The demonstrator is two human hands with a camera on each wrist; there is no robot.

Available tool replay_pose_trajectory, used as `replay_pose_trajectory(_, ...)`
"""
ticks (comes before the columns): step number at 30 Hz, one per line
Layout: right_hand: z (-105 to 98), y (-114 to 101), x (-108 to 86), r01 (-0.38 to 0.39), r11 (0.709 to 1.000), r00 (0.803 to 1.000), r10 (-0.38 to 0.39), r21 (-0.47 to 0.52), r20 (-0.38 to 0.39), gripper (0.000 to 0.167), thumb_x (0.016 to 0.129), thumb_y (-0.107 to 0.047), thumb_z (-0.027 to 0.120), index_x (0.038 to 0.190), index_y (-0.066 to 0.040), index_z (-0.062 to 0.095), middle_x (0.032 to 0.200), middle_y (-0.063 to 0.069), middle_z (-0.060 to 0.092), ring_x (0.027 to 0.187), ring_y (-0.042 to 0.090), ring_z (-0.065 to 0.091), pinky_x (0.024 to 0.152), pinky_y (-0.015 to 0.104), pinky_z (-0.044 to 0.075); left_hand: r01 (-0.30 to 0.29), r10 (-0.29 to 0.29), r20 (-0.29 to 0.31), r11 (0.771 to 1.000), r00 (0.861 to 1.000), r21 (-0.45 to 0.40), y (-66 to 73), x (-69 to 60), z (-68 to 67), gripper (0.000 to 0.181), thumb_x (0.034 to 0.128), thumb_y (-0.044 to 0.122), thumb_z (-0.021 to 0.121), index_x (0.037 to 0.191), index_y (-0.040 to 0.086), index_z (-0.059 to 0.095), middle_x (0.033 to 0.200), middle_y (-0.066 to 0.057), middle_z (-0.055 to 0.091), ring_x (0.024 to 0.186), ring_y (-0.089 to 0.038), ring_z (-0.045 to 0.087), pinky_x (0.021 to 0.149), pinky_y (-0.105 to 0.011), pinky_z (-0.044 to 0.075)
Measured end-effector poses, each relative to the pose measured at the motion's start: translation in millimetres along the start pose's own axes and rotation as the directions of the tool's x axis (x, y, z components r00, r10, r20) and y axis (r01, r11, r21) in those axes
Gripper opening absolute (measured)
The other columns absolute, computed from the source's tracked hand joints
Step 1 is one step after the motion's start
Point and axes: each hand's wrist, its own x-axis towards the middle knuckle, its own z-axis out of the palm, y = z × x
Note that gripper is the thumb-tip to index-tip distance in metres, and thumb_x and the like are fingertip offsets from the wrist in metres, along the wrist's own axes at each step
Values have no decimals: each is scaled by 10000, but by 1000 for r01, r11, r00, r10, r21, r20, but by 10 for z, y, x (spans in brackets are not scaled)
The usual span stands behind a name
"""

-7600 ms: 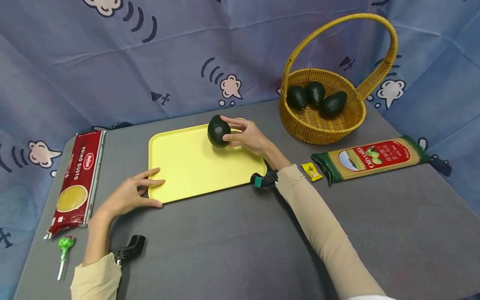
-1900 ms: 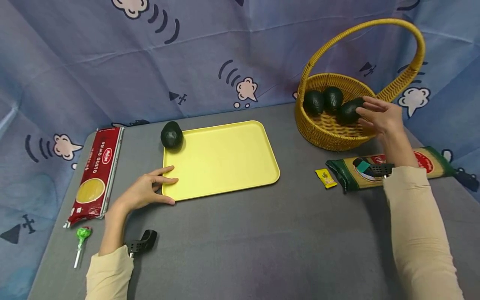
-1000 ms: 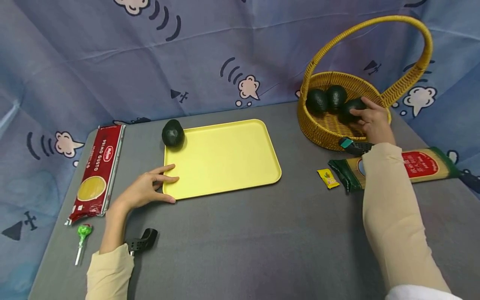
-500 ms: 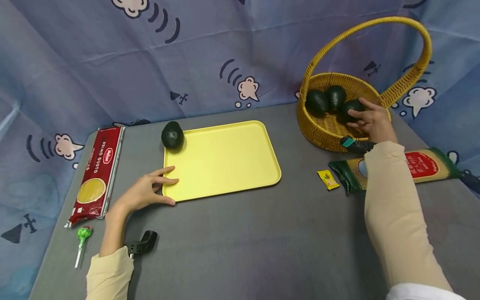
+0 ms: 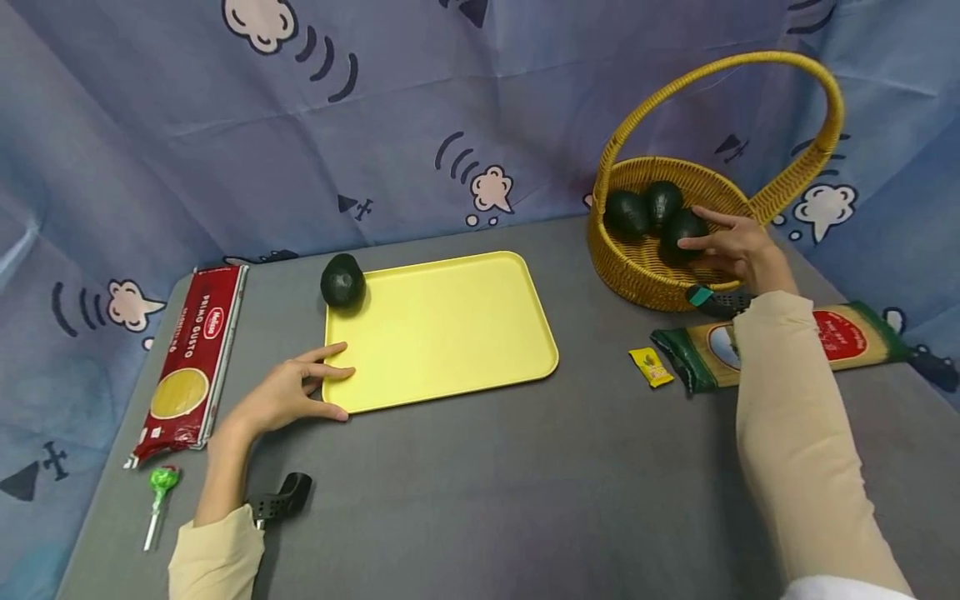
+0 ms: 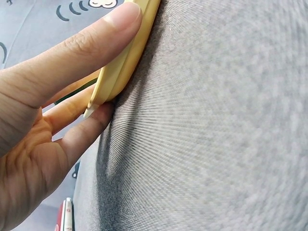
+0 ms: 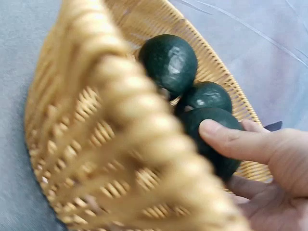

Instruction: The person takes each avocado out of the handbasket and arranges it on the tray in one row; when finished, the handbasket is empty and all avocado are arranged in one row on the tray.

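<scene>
My right hand [image 5: 738,250] is in the yellow wicker basket [image 5: 637,287], thumb and fingers round a dark green avocado [image 5: 682,237]. The right wrist view shows the thumb across that avocado [image 7: 211,130], with the other fingers partly hidden. Two more avocados [image 5: 627,213] lie against it in the basket. At the near left corner of a yellow tray [image 5: 450,333], my left hand [image 5: 288,392] grips the rim [image 6: 115,72], thumb on the front edge and fingers at the left side. Another avocado [image 5: 342,282] sits at the tray's far left corner.
On the left lie a red pasta packet [image 5: 187,358] and a green lollipop [image 5: 161,492]. A green spaghetti packet [image 5: 847,333], partly under my right forearm, and a small yellow sweet [image 5: 650,367] lie at right. The basket's tall handle [image 5: 832,108] arches above it; a patterned curtain hangs behind.
Earlier my right hand held an avocado over the tray; that one now sits at the far left corner. My right hand moved to the basket and shifted the avocado there slightly left.
</scene>
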Motion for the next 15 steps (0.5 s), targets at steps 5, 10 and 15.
replay_pose_trajectory(5, 65, 82, -26, 37, 994, 996, -28, 104, -90, 867, 796, -120, 779, 1498, -301, 304, 1587, 80, 153, 744, 23, 662, 831, 297, 561, -13, 14, 11, 1000, 1000, -29, 7, 10, 37, 610, 726, 217, 844, 1249, -11, 626, 1506, -190, 333, 1377, -403, 289, 1021, -455, 411)
replay_pose_trajectory(10, 95, 48, -66, 41, 990, 994, -26, 137, -111, 853, 785, -92, 783, 1489, -289, 343, 1581, 91, 183, 711, 28, 661, 837, 284, 558, -18, 18, 8, 1000, 1000, -23, 14, -5, 16, 608, 726, 221, 844, 1243, -17, 629, 1502, -198, 334, 1372, -408, 296, 1017, -453, 408)
replay_pose_trajectory(15, 89, 10, -122, 27, 992, 996, -16, 123, -87, 851, 792, -102, 778, 1494, -292, 335, 1593, 72, 139, 731, 47, 668, 855, 285, 551, -17, 17, 12, 1000, 1000, -17, 33, -26, -1, 606, 727, 242, 843, 1239, -8, 636, 1501, -189, 342, 1367, -402, 308, 1012, -455, 412)
